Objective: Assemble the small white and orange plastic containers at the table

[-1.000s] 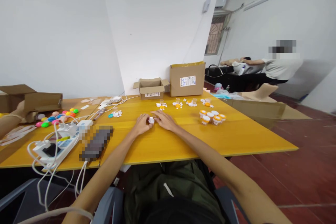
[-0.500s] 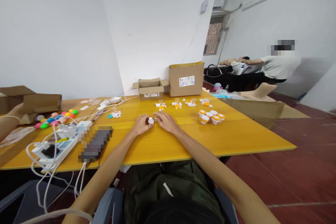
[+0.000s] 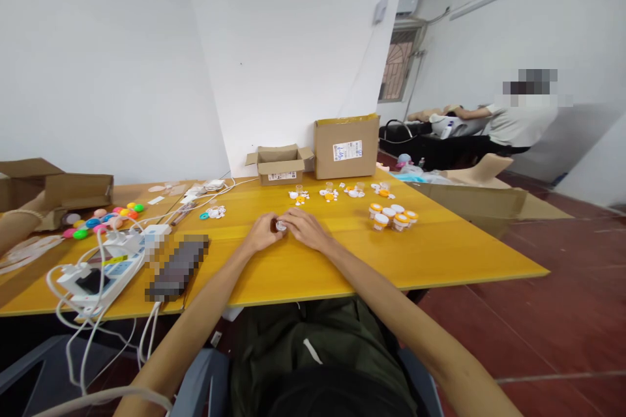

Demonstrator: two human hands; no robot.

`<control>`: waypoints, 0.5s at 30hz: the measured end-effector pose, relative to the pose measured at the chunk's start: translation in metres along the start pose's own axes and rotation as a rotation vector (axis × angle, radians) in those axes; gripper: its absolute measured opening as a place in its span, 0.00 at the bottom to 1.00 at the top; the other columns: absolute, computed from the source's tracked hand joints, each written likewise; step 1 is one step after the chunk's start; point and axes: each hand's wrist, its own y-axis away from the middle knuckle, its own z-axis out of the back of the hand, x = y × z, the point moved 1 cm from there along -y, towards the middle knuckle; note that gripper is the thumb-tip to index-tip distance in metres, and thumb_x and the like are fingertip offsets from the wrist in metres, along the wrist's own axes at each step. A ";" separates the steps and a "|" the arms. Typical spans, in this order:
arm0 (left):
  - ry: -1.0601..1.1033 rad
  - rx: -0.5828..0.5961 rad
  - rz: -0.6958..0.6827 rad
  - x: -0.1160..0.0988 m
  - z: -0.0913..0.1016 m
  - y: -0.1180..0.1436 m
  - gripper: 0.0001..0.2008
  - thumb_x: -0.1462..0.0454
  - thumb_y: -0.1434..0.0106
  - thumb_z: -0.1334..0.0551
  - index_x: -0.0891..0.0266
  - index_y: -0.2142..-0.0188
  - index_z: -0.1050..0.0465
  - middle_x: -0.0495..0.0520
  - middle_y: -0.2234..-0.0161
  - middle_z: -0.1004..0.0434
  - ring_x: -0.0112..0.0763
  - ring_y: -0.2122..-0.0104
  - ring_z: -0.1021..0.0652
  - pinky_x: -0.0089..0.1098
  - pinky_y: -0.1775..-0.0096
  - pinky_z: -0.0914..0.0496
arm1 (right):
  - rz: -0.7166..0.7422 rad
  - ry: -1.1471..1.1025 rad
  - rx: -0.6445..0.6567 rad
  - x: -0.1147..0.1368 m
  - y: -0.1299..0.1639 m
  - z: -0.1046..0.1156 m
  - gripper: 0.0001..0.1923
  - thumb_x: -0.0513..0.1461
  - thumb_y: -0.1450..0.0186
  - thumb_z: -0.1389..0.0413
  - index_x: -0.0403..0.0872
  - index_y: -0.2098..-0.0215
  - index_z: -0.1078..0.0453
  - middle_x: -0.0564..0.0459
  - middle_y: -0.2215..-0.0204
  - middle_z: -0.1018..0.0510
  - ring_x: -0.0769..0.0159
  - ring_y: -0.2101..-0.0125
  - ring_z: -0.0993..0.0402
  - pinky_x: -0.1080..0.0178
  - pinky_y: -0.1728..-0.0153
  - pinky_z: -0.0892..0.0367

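- I have both hands meeting on the yellow wooden table (image 3: 440, 254): my left hand (image 3: 261, 234) and right hand (image 3: 306, 229) are pinched together on a small white plastic cap piece (image 3: 280, 225), held just above the tabletop.
- I judge this to be the fitting step; next calls for a steady press or twist without losing the piece.
- To my right stand small orange-and-white lidded jars (image 3: 392, 216), closed, contents hidden.
- Behind, a small open cardboard box (image 3: 280, 165) and a taller closed cardboard box (image 3: 346, 146); I can't see inside either.

Head view, facing forward-down over yellow table (image 3: 440, 254), hands mid-distance
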 end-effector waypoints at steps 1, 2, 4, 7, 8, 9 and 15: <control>0.040 0.004 0.015 0.000 0.000 0.000 0.06 0.61 0.47 0.36 0.60 0.69 0.29 0.48 0.73 0.25 0.32 0.71 0.26 0.32 0.65 0.31 | -0.019 -0.004 -0.009 -0.001 0.000 0.000 0.13 0.39 0.30 0.50 0.53 0.54 0.24 0.50 0.62 0.22 0.63 0.58 0.27 0.62 0.55 0.33; 0.088 0.006 0.025 0.000 0.000 0.000 0.07 0.62 0.47 0.36 0.60 0.69 0.29 0.48 0.73 0.24 0.32 0.71 0.26 0.31 0.66 0.30 | -0.039 -0.009 -0.019 -0.002 0.000 0.000 0.13 0.39 0.30 0.49 0.53 0.55 0.24 0.50 0.62 0.21 0.63 0.58 0.27 0.62 0.55 0.33; 0.197 0.009 0.041 0.001 -0.001 -0.001 0.08 0.62 0.48 0.36 0.61 0.68 0.29 0.48 0.72 0.23 0.31 0.71 0.24 0.31 0.66 0.29 | -0.079 -0.025 -0.038 -0.005 0.001 0.000 0.12 0.38 0.30 0.48 0.52 0.56 0.23 0.50 0.62 0.20 0.63 0.58 0.26 0.63 0.56 0.33; 0.361 0.016 0.071 0.005 -0.002 -0.003 0.10 0.63 0.49 0.34 0.61 0.66 0.30 0.48 0.71 0.22 0.30 0.71 0.23 0.31 0.65 0.28 | -0.139 -0.076 -0.069 -0.008 0.000 0.000 0.10 0.38 0.32 0.46 0.50 0.58 0.23 0.50 0.61 0.19 0.63 0.59 0.24 0.63 0.57 0.32; 0.404 0.015 0.080 0.006 -0.002 -0.004 0.11 0.62 0.49 0.33 0.61 0.66 0.30 0.48 0.70 0.22 0.30 0.71 0.22 0.31 0.65 0.27 | -0.160 -0.099 -0.080 -0.009 -0.001 -0.001 0.10 0.37 0.32 0.46 0.50 0.58 0.23 0.50 0.61 0.18 0.63 0.59 0.24 0.64 0.58 0.32; 0.438 0.015 0.087 0.008 -0.001 -0.005 0.13 0.62 0.49 0.32 0.62 0.65 0.30 0.49 0.70 0.22 0.30 0.70 0.22 0.31 0.64 0.27 | -0.180 -0.123 -0.089 -0.011 -0.002 -0.001 0.09 0.37 0.33 0.46 0.49 0.59 0.23 0.50 0.62 0.18 0.64 0.60 0.23 0.64 0.58 0.32; 0.548 0.027 0.135 0.013 0.003 -0.005 0.17 0.56 0.50 0.30 0.62 0.62 0.27 0.52 0.64 0.20 0.33 0.64 0.20 0.33 0.60 0.26 | -0.251 -0.268 -0.083 -0.017 -0.003 -0.006 0.09 0.37 0.35 0.45 0.48 0.61 0.23 0.52 0.67 0.17 0.65 0.66 0.22 0.65 0.63 0.31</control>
